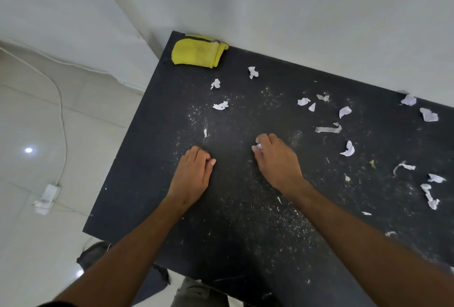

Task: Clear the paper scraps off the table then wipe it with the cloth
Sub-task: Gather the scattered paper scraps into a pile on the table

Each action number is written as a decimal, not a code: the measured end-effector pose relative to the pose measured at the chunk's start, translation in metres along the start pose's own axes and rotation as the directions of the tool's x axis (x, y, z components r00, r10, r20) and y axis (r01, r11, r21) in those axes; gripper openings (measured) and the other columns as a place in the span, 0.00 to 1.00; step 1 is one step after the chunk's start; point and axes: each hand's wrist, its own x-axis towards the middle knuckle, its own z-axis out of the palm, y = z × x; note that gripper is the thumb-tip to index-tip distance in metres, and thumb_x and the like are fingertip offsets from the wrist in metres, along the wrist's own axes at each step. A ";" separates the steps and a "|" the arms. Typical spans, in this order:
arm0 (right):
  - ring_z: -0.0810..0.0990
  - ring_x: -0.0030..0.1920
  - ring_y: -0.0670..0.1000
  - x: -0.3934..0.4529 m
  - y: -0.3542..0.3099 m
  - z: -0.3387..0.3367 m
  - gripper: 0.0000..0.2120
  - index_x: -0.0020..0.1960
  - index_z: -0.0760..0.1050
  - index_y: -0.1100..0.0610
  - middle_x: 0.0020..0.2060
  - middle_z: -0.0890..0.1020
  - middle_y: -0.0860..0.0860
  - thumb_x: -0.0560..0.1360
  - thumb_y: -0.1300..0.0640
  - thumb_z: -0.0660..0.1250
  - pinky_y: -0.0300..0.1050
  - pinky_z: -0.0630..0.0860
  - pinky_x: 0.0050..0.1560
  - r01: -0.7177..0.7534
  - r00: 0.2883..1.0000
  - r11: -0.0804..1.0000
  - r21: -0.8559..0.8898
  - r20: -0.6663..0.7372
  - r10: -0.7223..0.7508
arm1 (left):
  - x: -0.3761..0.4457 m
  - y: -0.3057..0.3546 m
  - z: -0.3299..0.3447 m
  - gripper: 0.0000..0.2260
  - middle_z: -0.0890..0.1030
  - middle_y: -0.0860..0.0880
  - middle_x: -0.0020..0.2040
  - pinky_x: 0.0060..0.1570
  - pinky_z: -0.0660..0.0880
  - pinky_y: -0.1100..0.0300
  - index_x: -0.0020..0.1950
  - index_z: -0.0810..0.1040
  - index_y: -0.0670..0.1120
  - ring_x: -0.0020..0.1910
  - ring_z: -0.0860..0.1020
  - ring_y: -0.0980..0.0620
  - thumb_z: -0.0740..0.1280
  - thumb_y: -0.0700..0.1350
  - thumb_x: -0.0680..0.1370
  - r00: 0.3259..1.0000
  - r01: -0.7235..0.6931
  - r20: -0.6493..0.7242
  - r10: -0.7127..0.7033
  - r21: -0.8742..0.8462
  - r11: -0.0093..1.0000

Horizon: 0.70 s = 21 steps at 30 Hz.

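White crumpled paper scraps (pixel 346 148) lie scattered across the dark tabletop (pixel 147 171), mostly to the right. They look featherlight and soft, so I'd pinch each by a raised crease. The right hand (pixel 275 159) curls round one scrap; the left hand (pixel 194 174) is curled, its contents hidden. The yellow cloth (pixel 196 52), limp and folded, waits at the far corner. No bin or container in view.

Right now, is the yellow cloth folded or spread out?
Folded: the yellow cloth lies doubled over in the table's far corner, untouched.
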 end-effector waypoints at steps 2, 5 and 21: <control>0.80 0.44 0.55 0.004 0.001 0.000 0.12 0.53 0.71 0.56 0.48 0.78 0.53 0.85 0.49 0.54 0.49 0.76 0.41 0.005 1.000 0.999 -0.043 0.022 -0.004 | 0.007 0.003 -0.005 0.10 0.72 0.52 0.44 0.43 0.69 0.60 0.47 0.71 0.46 0.40 0.71 0.54 0.60 0.50 0.85 0.997 0.069 0.037 -0.066 -0.083 0.994; 0.75 0.40 0.55 0.006 0.003 -0.006 0.13 0.50 0.66 0.57 0.44 0.75 0.52 0.86 0.49 0.51 0.49 0.68 0.40 -0.062 0.996 0.995 0.079 0.066 0.056 | 0.029 0.007 -0.014 0.11 0.74 0.52 0.44 0.41 0.68 0.62 0.48 0.72 0.46 0.40 0.72 0.56 0.60 0.52 0.85 0.994 0.104 0.053 -0.099 -0.119 0.987; 0.74 0.44 0.50 0.060 0.002 -0.020 0.07 0.55 0.69 0.54 0.51 0.74 0.48 0.85 0.54 0.53 0.53 0.75 0.46 -0.052 0.978 0.887 0.459 -0.158 0.140 | 0.139 -0.006 -0.002 0.10 0.75 0.44 0.44 0.40 0.76 0.52 0.49 0.76 0.40 0.39 0.72 0.49 0.63 0.46 0.83 0.964 -0.230 -0.123 0.236 0.066 0.971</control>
